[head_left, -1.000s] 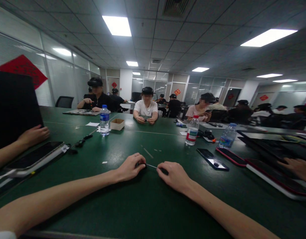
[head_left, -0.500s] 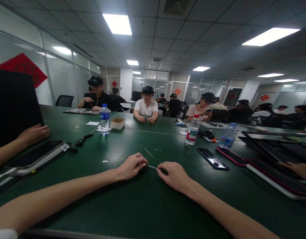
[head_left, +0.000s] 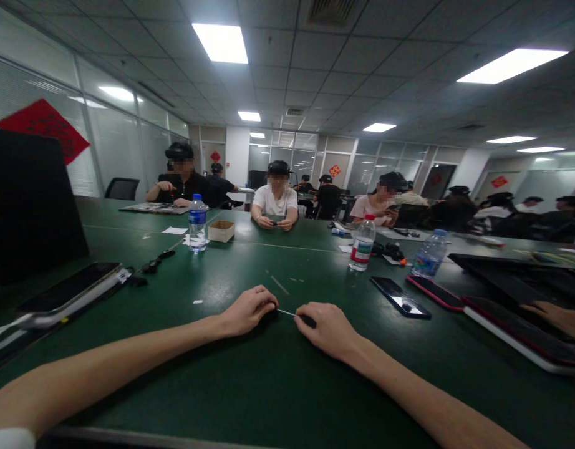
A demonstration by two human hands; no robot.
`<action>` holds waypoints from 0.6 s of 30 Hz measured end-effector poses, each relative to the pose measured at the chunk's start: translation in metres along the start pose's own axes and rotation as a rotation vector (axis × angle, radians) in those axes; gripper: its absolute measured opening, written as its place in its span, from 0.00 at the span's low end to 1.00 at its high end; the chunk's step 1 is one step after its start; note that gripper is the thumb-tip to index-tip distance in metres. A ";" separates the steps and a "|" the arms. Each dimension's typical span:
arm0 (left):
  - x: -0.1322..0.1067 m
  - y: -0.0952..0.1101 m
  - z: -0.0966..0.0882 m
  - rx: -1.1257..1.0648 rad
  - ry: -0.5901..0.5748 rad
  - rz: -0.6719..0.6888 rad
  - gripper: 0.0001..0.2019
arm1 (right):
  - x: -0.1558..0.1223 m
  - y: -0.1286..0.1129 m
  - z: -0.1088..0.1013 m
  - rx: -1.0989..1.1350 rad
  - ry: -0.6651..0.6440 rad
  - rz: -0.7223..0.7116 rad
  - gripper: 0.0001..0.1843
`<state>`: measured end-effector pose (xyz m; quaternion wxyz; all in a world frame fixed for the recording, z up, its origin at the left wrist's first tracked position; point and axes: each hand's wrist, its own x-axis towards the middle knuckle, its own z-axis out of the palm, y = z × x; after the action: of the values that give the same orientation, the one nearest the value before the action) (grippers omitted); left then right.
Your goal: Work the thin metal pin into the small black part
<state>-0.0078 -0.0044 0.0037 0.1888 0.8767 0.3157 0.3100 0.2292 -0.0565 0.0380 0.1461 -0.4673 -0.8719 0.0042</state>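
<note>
Tiled ceiling [head_left: 269, 81] across top of frame, light panel [head_left: 219, 43] upper left of centre. Green table [head_left: 250, 386] fills the lower half. Centre: left hand [head_left: 250, 310] and right hand [head_left: 327, 327], fingers pinched narrow on opposite ends of thin rod [head_left: 286, 313].

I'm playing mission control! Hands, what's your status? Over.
Left hand, right hand: closed on thin pale strand. Strand: straight between them. Nearest phone: off right, not in the way.

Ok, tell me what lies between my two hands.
In the head view, a thin pale object runs from your left hand to right hand over the green table.
</note>
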 end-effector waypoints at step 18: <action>-0.001 -0.003 -0.001 -0.007 -0.012 0.015 0.14 | -0.002 -0.003 -0.003 -0.021 -0.026 -0.029 0.19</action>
<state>-0.0106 -0.0029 0.0022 0.1912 0.8802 0.3070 0.3074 0.2282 -0.0599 0.0406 0.1301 -0.4562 -0.8803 -0.0010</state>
